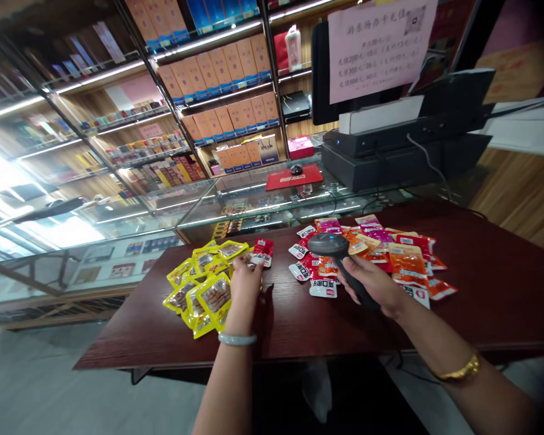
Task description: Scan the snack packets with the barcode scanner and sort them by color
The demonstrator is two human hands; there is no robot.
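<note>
My left hand (245, 279) is at the right edge of a pile of yellow snack packets (214, 293), its fingers closed on the lower edge of a small red snack packet (263, 249). The fingertips are partly hidden. My right hand (372, 279) is wrapped round the handle of a dark grey barcode scanner (329, 244), whose head points left. Beneath and behind the scanner lies a spread of red, orange and pink snack packets (407, 263), some with white ends.
Both piles lie on a dark red-brown table (163, 344). Behind it stand a glass display counter (249, 188), a computer mouse (296, 170) on a red mat (276, 179), and a black monitor (321, 72) carrying a pink paper sign (381, 51). Stocked shelves (217, 90) line the wall.
</note>
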